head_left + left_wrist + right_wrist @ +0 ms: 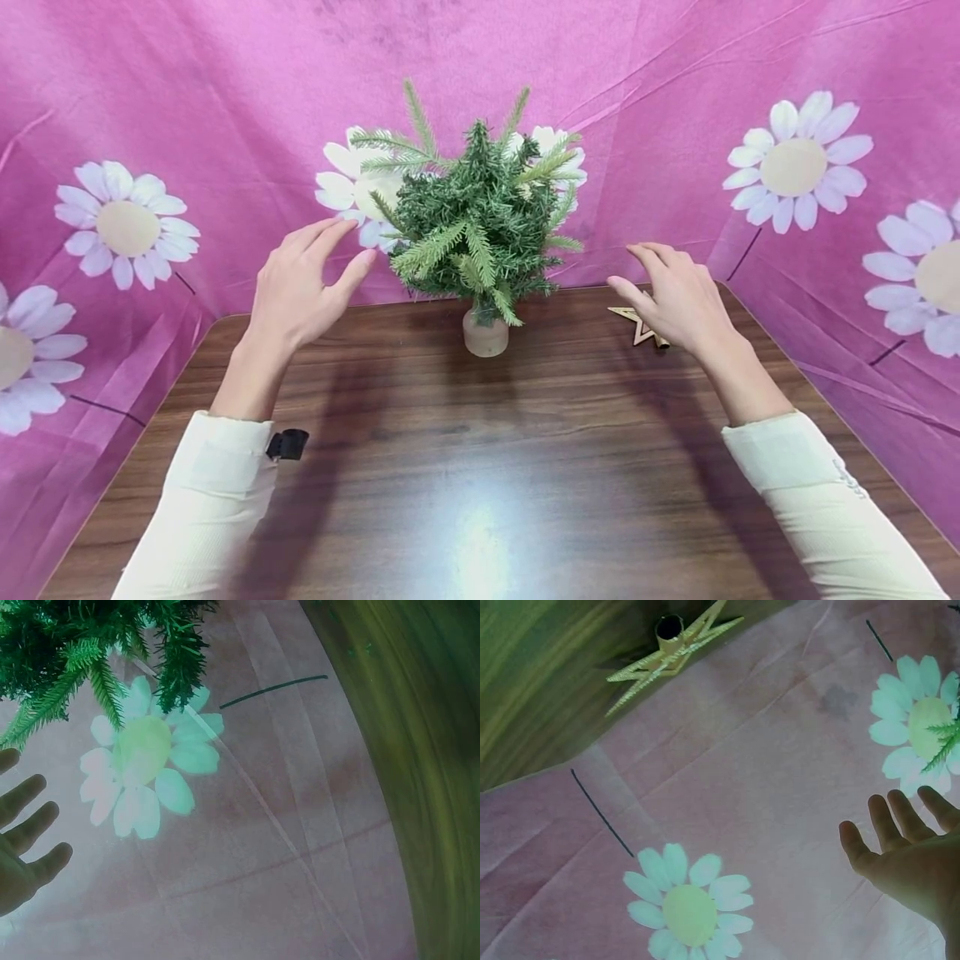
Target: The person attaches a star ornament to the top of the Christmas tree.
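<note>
Small artificial tree [480,225] in pale pot — upright at the back middle of the wooden counter [480,467]. Left hand [300,283] just beside its left branches, fingers spread, holding nothing. Right hand [675,300] — fingers relaxed, empty, above 1 wooden star [637,325]. Backdrop: pink daisy-print cloth [187,108].

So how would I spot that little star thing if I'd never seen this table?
Start at the small green tree standing at the back of the wooden table. Look to its right, under the right hand. The star lies flat there: pale wood, pointed, the only flat thing on the table.
</note>
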Motion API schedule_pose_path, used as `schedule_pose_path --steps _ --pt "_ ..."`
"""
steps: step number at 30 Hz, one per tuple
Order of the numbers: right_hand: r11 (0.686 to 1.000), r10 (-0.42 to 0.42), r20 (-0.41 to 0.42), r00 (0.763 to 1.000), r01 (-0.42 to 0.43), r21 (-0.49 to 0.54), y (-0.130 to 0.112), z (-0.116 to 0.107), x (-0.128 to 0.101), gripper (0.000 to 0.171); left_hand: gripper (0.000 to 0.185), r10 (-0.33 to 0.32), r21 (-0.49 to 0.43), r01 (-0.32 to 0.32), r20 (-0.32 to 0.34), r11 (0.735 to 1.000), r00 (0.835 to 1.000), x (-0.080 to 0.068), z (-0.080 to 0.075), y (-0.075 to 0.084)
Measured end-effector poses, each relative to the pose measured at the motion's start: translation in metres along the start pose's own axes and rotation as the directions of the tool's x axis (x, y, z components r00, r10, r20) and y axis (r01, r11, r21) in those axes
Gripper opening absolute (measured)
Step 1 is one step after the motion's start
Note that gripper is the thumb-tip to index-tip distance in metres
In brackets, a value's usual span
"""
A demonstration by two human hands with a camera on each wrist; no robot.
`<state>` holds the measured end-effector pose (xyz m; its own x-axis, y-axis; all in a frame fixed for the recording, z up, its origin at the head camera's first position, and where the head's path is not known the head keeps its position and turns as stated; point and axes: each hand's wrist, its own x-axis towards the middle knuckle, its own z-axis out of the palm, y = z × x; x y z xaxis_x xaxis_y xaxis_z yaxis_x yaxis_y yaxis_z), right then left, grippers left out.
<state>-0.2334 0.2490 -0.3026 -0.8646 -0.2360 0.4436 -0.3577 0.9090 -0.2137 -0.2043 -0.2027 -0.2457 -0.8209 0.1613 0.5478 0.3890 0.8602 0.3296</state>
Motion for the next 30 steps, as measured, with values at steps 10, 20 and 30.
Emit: schedule_pose_path --steps 10,20,30 --pt "0.999 0.021 0.052 0.998 -0.023 0.038 0.013 0.014 -0.006 0.065 0.061 -0.019 -0.065 0.023 0.064 0.998 0.998 0.006 -0.001 0.007" --pt "0.996 0.031 0.101 0.994 -0.039 0.077 0.024 0.021 -0.009 0.065 0.062 0.021 -0.125 -0.014 0.055 0.992 0.998 0.015 -0.001 0.012" --pt "0.993 0.032 0.123 0.992 -0.046 0.112 0.036 0.029 -0.012 0.065 0.063 0.067 -0.145 -0.058 0.057 0.988 0.996 0.021 -0.001 0.016"
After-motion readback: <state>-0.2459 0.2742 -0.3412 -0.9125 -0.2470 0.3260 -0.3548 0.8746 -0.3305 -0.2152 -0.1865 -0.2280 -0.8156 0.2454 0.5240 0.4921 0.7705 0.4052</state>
